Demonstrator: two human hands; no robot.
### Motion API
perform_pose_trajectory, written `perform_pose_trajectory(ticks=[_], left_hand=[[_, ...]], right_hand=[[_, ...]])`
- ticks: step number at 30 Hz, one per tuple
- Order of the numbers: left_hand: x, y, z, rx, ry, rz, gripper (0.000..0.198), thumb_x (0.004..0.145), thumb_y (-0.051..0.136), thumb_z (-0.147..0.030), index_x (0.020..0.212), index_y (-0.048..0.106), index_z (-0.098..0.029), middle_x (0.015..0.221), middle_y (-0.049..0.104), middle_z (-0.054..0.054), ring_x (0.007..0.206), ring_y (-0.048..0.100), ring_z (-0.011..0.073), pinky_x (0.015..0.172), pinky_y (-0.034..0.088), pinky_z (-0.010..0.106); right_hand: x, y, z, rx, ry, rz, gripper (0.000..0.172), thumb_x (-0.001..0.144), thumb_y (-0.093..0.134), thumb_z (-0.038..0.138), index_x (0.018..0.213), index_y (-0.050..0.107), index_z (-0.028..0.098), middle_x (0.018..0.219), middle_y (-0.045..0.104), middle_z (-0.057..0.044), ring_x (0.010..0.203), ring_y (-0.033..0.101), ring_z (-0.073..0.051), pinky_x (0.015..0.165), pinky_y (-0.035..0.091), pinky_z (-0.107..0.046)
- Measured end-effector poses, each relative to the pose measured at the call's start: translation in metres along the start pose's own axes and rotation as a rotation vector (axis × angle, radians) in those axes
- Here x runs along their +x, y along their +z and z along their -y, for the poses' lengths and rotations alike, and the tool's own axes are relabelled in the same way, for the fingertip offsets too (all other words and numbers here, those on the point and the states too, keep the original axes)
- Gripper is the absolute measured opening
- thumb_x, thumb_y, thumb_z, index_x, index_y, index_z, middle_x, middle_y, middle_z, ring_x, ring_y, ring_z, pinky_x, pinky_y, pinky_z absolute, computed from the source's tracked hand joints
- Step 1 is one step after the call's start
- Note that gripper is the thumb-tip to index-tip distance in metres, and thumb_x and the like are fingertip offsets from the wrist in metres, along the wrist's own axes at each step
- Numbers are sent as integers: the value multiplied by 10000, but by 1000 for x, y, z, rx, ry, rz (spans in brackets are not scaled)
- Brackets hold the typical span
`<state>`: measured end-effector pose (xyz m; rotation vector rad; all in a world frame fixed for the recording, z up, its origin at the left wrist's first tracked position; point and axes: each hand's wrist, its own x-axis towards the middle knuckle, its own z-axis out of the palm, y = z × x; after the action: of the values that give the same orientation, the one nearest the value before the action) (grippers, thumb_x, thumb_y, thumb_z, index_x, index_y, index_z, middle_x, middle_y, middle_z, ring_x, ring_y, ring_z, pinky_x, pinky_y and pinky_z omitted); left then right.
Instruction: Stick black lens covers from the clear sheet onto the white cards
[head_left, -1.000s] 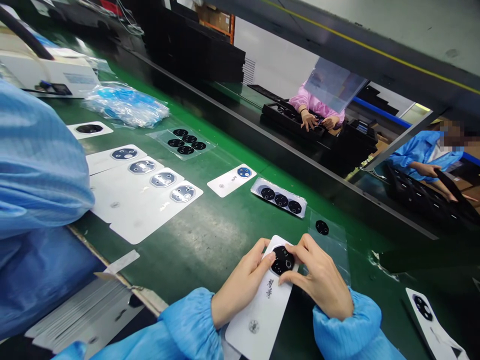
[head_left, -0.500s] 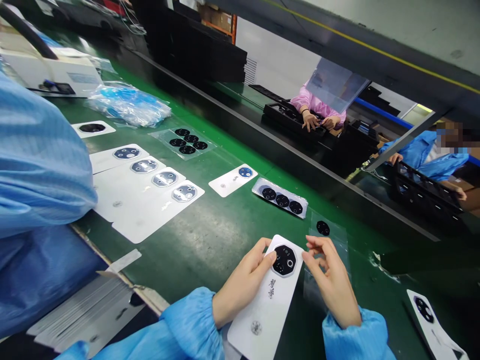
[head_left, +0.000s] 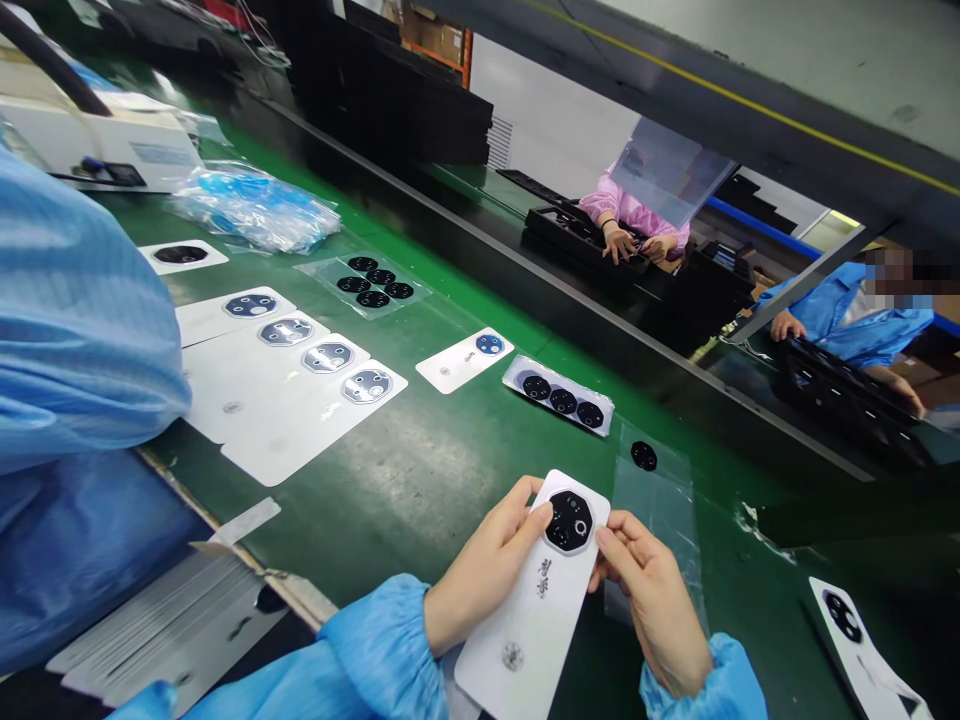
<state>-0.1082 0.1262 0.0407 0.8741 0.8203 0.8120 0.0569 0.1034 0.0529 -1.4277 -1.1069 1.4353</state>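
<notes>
I hold a white phone back cover (head_left: 536, 610) between both hands over the green belt. A black round camera ring (head_left: 568, 520) sits at its top end. My left hand (head_left: 484, 565) grips the cover's left edge, thumb beside the ring. My right hand (head_left: 652, 595) pinches the cover's right edge just below the ring, fingers curled. A clear film sheet (head_left: 660, 505) with one black ring (head_left: 643, 455) lies right behind my right hand.
The green belt (head_left: 420, 470) carries a row of white covers (head_left: 289, 390), a single cover (head_left: 463, 360), a strip of black rings (head_left: 559, 397), a film with several rings (head_left: 367, 282) and a blue bag (head_left: 251, 208). Another cover (head_left: 862, 640) lies far right. A co-worker's blue sleeve (head_left: 75, 330) fills the left.
My right hand lifted off the camera ring, opened briefly, then came back down to pinch the cover's right edge. The left hand and cover stayed put.
</notes>
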Motion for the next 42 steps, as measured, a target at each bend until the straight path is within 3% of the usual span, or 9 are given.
perform_pose_trajectory(ticks=[8, 15, 24, 29, 32, 37, 42], left_hand=[[2, 3, -1, -56, -21, 39, 342, 843, 494, -515, 959, 433, -198, 661, 585, -13, 494, 529, 97, 459, 380, 186], [2, 4, -5, 13, -32, 50, 394, 714, 698, -275, 988, 424, -202, 796, 610, -7, 612, 574, 111, 533, 448, 204], [3, 0, -5, -57, -70, 121, 380, 718, 697, -301, 984, 441, -209, 807, 590, -11, 635, 585, 115, 549, 455, 205], [2, 2, -6, -92, -105, 163, 392, 755, 653, -317, 1044, 410, -211, 864, 623, 28, 696, 653, 181, 564, 486, 249], [2, 2, -5, -84, -94, 187, 413, 757, 653, -337, 1067, 409, -218, 874, 620, 21, 681, 642, 160, 570, 482, 241], [1, 1, -2, -32, -108, 302, 384, 805, 606, -350, 1092, 381, -229, 844, 612, 1, 626, 573, 101, 562, 446, 206], [1, 5, -4, -19, -61, 346, 331, 779, 641, -372, 973, 422, -216, 841, 539, -31, 692, 528, 94, 612, 430, 201]], right_hand=[[-1, 3, 0, 56, -16, -64, 297, 758, 649, 454, 737, 570, 169, 609, 562, 30, 530, 521, -105, 549, 440, -236], [-5, 6, 4, 43, -68, -94, 298, 761, 642, 453, 687, 549, 179, 607, 552, 40, 518, 529, -105, 545, 447, -239], [-8, 10, 5, 26, -114, -129, 310, 785, 608, 459, 664, 524, 186, 581, 532, 42, 539, 528, -108, 537, 444, -229], [-8, 12, 3, 61, -88, -111, 276, 737, 675, 422, 810, 566, 179, 697, 581, 18, 590, 530, -112, 512, 425, -214], [-7, 10, 0, 111, -42, -86, 309, 718, 697, 413, 869, 566, 177, 753, 599, 2, 621, 523, -116, 510, 400, -210], [-4, 2, -8, 125, -59, -150, 293, 776, 630, 440, 716, 520, 175, 571, 481, 56, 522, 424, -84, 501, 340, -204], [0, -6, -14, 79, -77, -236, 397, 705, 676, 478, 609, 425, 185, 504, 391, 80, 467, 330, -68, 448, 260, -198]])
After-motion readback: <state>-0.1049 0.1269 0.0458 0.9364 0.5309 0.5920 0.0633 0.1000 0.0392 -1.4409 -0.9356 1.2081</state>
